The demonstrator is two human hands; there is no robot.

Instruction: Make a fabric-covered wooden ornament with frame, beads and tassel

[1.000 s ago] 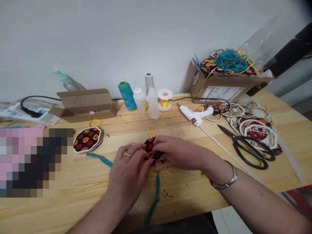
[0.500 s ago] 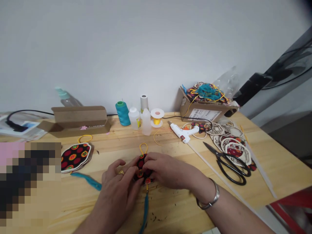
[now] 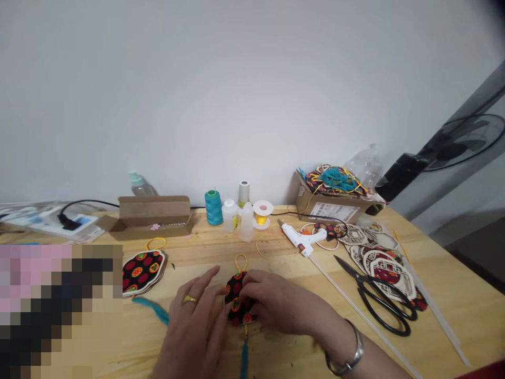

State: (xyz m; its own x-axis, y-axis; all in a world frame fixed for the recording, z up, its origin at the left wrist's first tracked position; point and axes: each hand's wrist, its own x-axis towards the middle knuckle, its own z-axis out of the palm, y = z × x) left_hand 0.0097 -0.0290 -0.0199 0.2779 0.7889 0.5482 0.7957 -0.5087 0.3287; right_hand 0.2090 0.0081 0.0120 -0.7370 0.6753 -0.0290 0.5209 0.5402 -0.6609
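1. The patterned ornament (image 3: 235, 287) lies on the desk (image 3: 290, 263), in front of the person and between the two hands. Its yellow loop (image 3: 241, 261) points toward the wall, and its blue tassel (image 3: 244, 360) toward the person.
2. The left hand (image 3: 201, 318) has its fingers partly spread, with the thumb and a fingertip at the left edge of the ornament. Whether it pinches this edge, I cannot tell.
3. The right hand (image 3: 272, 300) bends its fingers over the right side of the ornament. The fingertips are partly hidden, so I cannot tell how firmly they grip.
4. To the left lies a stack of similar ornaments (image 3: 142, 271).
5. To the right are a white glue gun (image 3: 303, 237) and black scissors (image 3: 361, 280).
6. Near the wall stands a teal thread spool (image 3: 213, 209), beside plastic bottles (image 3: 246, 223).
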